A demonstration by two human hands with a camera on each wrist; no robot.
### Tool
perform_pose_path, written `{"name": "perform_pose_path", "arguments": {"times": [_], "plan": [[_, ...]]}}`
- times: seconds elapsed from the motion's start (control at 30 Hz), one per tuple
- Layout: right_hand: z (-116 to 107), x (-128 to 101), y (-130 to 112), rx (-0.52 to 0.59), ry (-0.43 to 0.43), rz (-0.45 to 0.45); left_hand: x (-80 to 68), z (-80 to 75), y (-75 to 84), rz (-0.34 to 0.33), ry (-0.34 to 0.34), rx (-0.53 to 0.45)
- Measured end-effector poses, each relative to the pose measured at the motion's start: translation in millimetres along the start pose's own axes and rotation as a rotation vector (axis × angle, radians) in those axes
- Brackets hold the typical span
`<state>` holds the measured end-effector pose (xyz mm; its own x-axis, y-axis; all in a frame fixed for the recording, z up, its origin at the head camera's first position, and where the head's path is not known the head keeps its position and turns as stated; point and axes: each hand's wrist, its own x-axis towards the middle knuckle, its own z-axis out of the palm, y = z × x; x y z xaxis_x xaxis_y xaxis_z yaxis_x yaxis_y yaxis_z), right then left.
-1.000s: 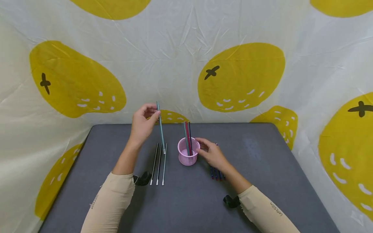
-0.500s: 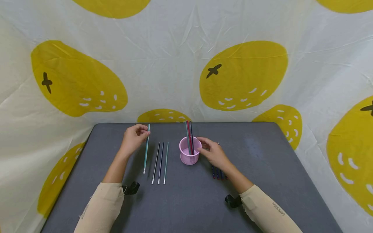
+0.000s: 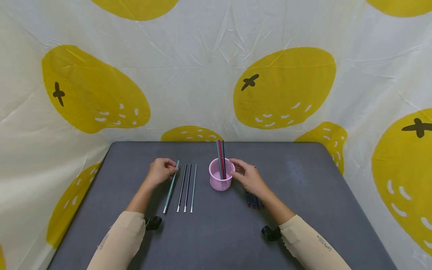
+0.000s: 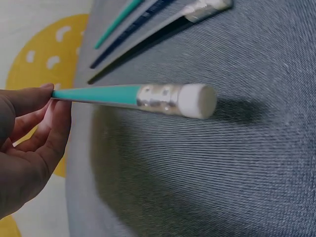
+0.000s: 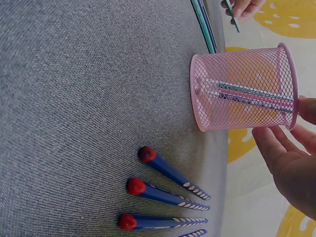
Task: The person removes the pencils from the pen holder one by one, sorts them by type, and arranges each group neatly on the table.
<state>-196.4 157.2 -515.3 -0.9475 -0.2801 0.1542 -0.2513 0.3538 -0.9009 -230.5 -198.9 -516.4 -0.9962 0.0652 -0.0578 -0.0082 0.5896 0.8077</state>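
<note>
My left hand [image 3: 159, 172] pinches a teal pencil [image 3: 170, 191] near its far end, between thumb and fingertips. In the left wrist view, the pencil's metal ferrule and white eraser [image 4: 197, 100] point toward the camera, over the cloth. To its right lie a black pencil [image 3: 181, 188], a dark blue pencil [image 3: 187, 188] and another teal pencil [image 3: 194, 188], side by side. My right hand [image 3: 249, 178] holds the pink mesh pencil cup [image 3: 221, 184] at its rim. Several pencils [image 3: 221, 159] stand in the cup, teal, red and dark ones among them.
Several blue pencils with red ends [image 5: 168, 195] lie in a row beneath my right forearm. The grey table [image 3: 216, 236] has its far edge against a pale curtain [image 3: 189, 75] with yellow fruit prints.
My left hand has carried the teal pencil left and down, from above the row to low at the row's left side. My right hand stays at the cup.
</note>
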Motion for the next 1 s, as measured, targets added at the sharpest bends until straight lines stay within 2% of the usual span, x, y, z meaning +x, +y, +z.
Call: {"name": "perform_pose_path", "arguments": {"times": [0.3, 0.67, 1.0], "plan": [[-1.2, -1.0, -0.9, 0.001, 0.007, -0.003, 9.7, 18.7, -9.6, -0.033, 0.005, 0.065], [0.0, -1.6, -1.6, 0.001, 0.008, 0.012, 13.5, 27.2, -2.2, -0.048, 0.068, 0.184], [0.1, -1.8, -3.5, -0.014, 0.005, 0.021, 12.2, 29.1, -3.4, -0.058, 0.087, 0.173]]}}
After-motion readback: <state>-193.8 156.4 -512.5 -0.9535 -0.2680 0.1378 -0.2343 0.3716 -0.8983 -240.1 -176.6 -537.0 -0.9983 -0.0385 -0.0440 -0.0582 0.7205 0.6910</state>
